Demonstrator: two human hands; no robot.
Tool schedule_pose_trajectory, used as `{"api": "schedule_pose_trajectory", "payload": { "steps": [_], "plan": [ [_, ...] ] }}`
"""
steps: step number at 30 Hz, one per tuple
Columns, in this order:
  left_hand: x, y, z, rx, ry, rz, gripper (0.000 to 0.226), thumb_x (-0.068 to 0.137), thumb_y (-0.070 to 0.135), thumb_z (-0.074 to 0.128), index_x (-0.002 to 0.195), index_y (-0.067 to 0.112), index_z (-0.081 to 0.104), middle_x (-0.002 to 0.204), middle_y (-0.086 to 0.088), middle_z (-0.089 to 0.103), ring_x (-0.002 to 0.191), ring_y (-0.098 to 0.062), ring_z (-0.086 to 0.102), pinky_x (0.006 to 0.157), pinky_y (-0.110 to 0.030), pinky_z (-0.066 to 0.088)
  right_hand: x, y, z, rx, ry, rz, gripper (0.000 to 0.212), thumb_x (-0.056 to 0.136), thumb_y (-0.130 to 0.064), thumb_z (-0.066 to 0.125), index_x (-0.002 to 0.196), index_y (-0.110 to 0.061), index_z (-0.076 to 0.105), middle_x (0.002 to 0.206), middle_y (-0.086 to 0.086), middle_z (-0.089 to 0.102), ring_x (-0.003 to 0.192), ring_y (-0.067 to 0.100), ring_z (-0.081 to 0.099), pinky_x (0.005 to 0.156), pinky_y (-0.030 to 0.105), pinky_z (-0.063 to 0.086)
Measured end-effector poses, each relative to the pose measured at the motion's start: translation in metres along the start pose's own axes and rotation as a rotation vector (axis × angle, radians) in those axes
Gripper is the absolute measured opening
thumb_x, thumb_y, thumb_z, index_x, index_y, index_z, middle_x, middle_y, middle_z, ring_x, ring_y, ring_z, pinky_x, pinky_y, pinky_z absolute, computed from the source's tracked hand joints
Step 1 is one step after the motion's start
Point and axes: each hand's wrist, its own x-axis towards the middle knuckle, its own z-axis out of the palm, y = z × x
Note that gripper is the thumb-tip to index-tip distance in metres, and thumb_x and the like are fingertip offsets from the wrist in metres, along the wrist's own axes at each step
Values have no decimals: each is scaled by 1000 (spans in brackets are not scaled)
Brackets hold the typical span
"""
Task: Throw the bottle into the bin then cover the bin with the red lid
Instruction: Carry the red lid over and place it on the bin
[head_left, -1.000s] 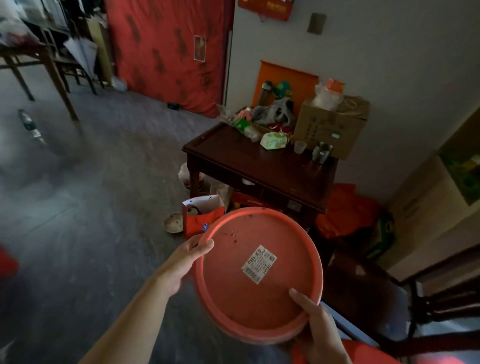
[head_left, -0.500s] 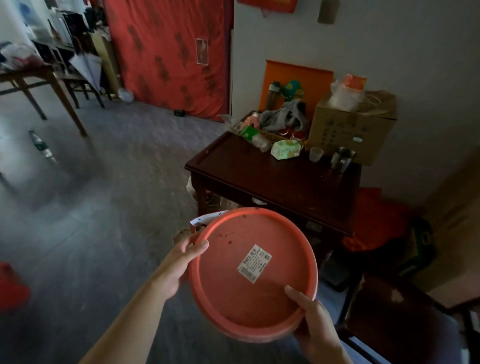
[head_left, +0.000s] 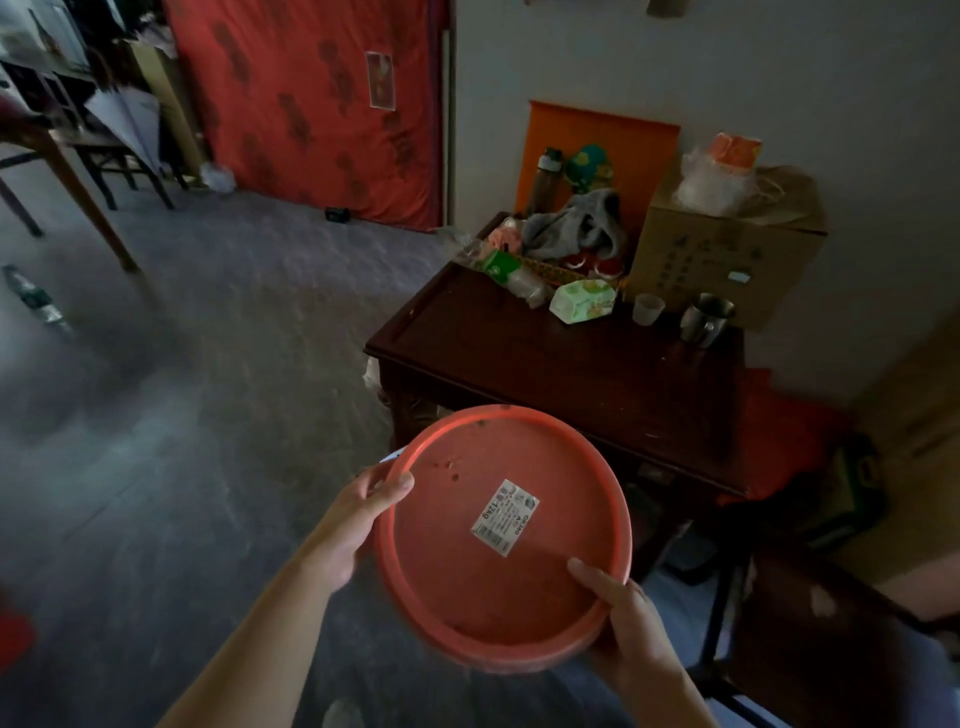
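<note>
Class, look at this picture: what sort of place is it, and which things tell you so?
Probably a lived-in room of a home: a dark wooden table cluttered with a cardboard box and metal cup, and a red patterned cloth hanging behind.

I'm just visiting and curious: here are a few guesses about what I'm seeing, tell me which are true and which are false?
1. Both hands hold the red lid. True: the left hand grips its left rim and the right hand its lower right rim.
2. The lid already sits on a bin. False: it is held in the air, and no bin shows in this view.
3. A white sticker is stuck on the lid's face. True.
4. The dark wooden table is bare. False: a cardboard box, a metal cup and other things stand on it.
5. A bottle lies on the floor at far left. True.
</note>
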Motion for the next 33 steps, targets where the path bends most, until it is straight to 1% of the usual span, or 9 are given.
{"api": "schedule_pose_trajectory", "payload": {
  "steps": [3,7,11,14,17,21,25,29,33],
  "plan": [
    [23,8,-23,5,-37,-9,92,34,75,81,113,31,63,123,0,67,120,-19,59,112,-45,36,13,5,26,7,31,-19,39,70,-9,72,107,-6,62,98,24,75,94,43,71,90,60,52],
    [54,21,-58,40,-79,-33,93,28,78,79,109,34,63,117,3,68,114,-13,60,102,-34,40,32,15,62,41,70,-23,36,73,-4,69,108,-2,61,99,26,74,87,40,73,83,54,54],
    [81,23,-90,82,-154,-70,92,32,76,80,112,32,65,112,2,73,109,-13,65,102,-36,44,46,30,94,46,120,-26,32,76,-2,66,108,-6,60,98,26,74,93,45,69,89,60,51],
    [95,19,-107,107,-209,-90,83,32,75,80,101,30,71,102,4,76,101,-15,70,89,-30,50,50,45,113,56,157,-1,28,80,0,63,106,-8,60,98,26,74,97,47,67,94,63,48],
    [111,12,-115,86,-248,-125,91,29,72,83,106,26,67,105,-2,74,103,-18,68,93,-35,50,51,61,124,106,209,30,26,79,4,61,104,-3,63,98,31,72,100,50,65,95,62,47],
    [128,1,-114,76,-315,-182,100,39,59,86,126,19,57,110,6,65,89,4,68,76,-19,53,52,76,121,146,278,96,43,68,5,74,110,3,64,107,35,68,104,52,64,99,64,44],
    [144,-14,-109,70,-359,-327,105,27,68,86,122,36,56,107,4,72,93,-14,66,77,-31,47,59,81,105,164,310,100,34,77,6,65,110,2,63,107,34,69,105,51,63,97,63,45],
    [158,-24,-97,98,-369,-362,93,31,68,85,115,38,59,102,6,75,92,-15,67,84,-37,46,70,78,90,168,309,104,47,67,1,75,112,-1,62,108,32,70,104,49,64,96,61,47],
    [174,-27,-81,124,-383,-367,86,35,61,86,112,35,61,107,1,74,92,-16,68,80,-34,48,85,72,77,173,297,122,40,76,1,69,115,-1,60,109,31,70,103,48,66,95,60,48]
  ]
}}
